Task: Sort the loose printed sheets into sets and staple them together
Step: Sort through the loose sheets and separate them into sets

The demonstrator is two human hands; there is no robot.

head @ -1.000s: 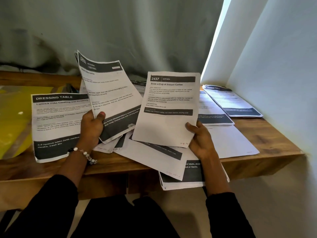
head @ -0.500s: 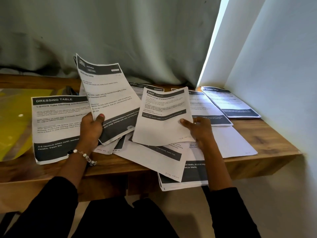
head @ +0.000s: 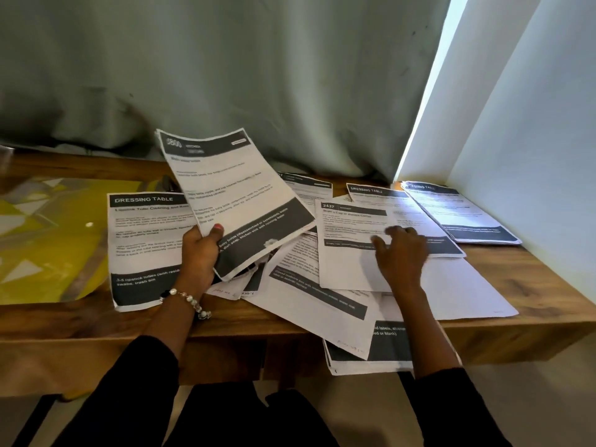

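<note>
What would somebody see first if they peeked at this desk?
Probably the printed sheet that the left hand grips and holds tilted up above the wooden table. Next, the messy spread of overlapping sheets in the middle, where the right hand rests on the sheet numbered 2437. A bright strip of daylight also glows at the curtain's right edge.

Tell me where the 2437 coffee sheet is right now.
In the head view, the 2437 sheet lies flat on the paper pile right of centre, under the right hand, beside the raised sheet in the left hand.
</note>
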